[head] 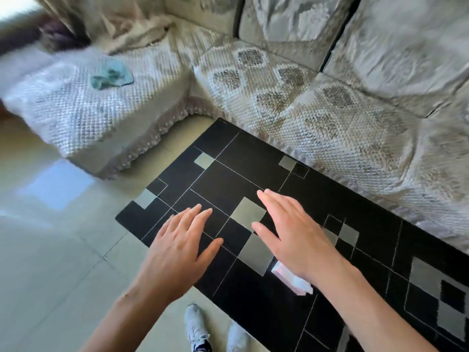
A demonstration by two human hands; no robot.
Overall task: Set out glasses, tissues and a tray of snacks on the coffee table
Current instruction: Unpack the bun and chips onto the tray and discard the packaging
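**Both hands flat and empty over the black surface**

Grey sneakers (203, 329) stood on the pale floor tiles (50, 262) at the bottom edge. Above them, the left hand (177, 245) and right hand (294, 229) hovered apart, fingers straight and spread, gripping nothing. Under the right wrist lay a pink-and-white pack (291, 279), possibly tissues, on the black patterned surface (243, 174); whether that was table or rug, I could not tell. Beyond ran the quilted sofa (317, 102), a teal cloth (113, 74) crumpled on its left section.
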